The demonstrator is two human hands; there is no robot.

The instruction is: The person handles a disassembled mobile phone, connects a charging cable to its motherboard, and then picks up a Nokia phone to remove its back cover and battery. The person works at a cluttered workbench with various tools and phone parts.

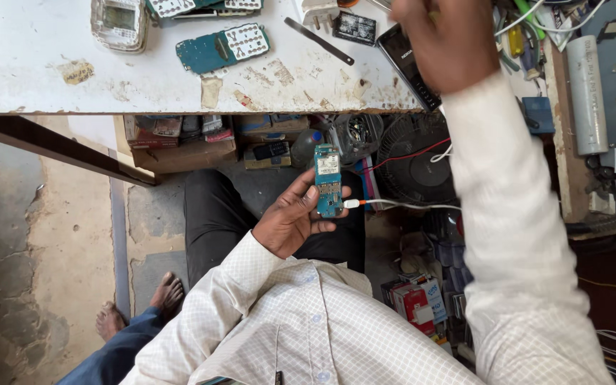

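Left hand (pixel 290 221) low over the lap, fingers curled around a teal phone circuit board (pixel 329 180), clamped upright between thumb and fingertips. A white cable with orange collar (pixel 365 203) is plugged into the board's lower right edge and runs off right.

Below the worktop: small fan (pixel 411 160), boxes and junk on the shelf under the bench.

Right hand (pixel 440 43) reaches up over the white worktop (pixel 37 64), back of hand to camera, motion-blurred; fingers look closed, possibly on something, can't tell what. Just beside it, a black bar phone (pixel 406 60) lies at the bench edge.

Further out on the bench: another teal board with keypad (pixel 224 48), metal tweezers (pixel 319 40), silver phone housing (pixel 119 23).
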